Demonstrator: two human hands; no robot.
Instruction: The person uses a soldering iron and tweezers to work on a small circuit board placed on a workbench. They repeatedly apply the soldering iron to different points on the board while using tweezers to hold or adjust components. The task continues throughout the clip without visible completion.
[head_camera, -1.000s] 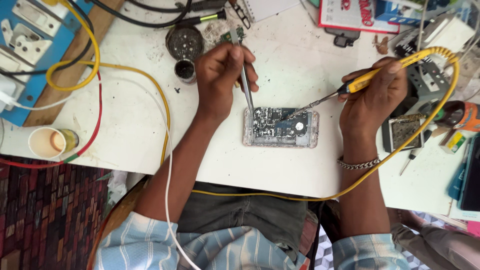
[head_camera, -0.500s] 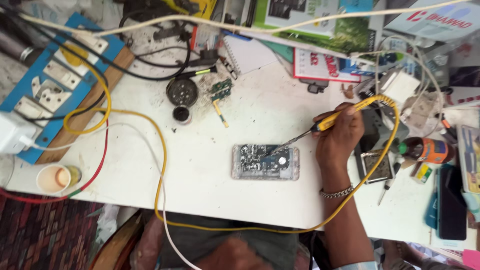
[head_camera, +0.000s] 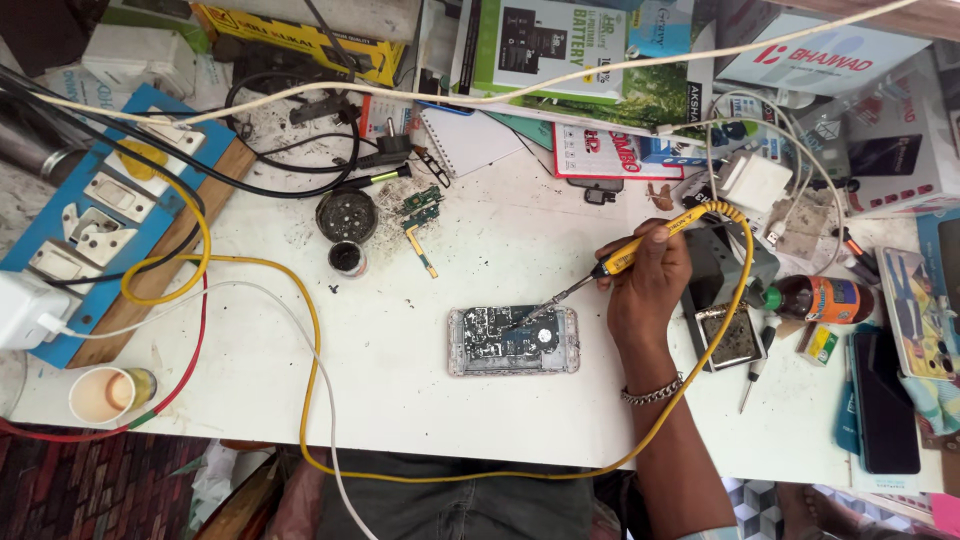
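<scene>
While pinched pen-fashion in the right hand (head_camera: 648, 290), soldering iron (head_camera: 612, 262) slants down-left, tip resting on the opened phone (head_camera: 513, 340) just left of the grip. Held far back on the yellow handle, probably to keep fingers (head_camera: 655, 238) off the hot end and give fine control. Grip closed snug round that handle; left hand nowhere in view, so state unknown.

Largest first: white table (head_camera: 420, 400) spread under everything, scorched and speckled up-left of the grip. Blue socket board (head_camera: 110, 215) far left, close enough for plugs and cables to reach. Boxes (head_camera: 570, 50) stacked along the far edge, above the grip, out of the working patch. Yellow cable (head_camera: 310, 330) looping from the iron's rear, down past the wrist and round left, slack enough not to drag the tip. Phone lying flat, back off, circuit side up, square to the body for easy reach. Iron stand (head_camera: 733, 335) just right of the grip, handy for parking. Dark phone (head_camera: 885, 400) farther right. Orange bottle (head_camera: 815, 298) on its side beside the stand. Cup (head_camera: 100, 395) far down-left, clear of the heat. Round tin (head_camera: 346, 214) up-left, open. Screwdriver (head_camera: 752, 378) below the stand. Small circuit strip (head_camera: 421, 250) left loose near the tin.
</scene>
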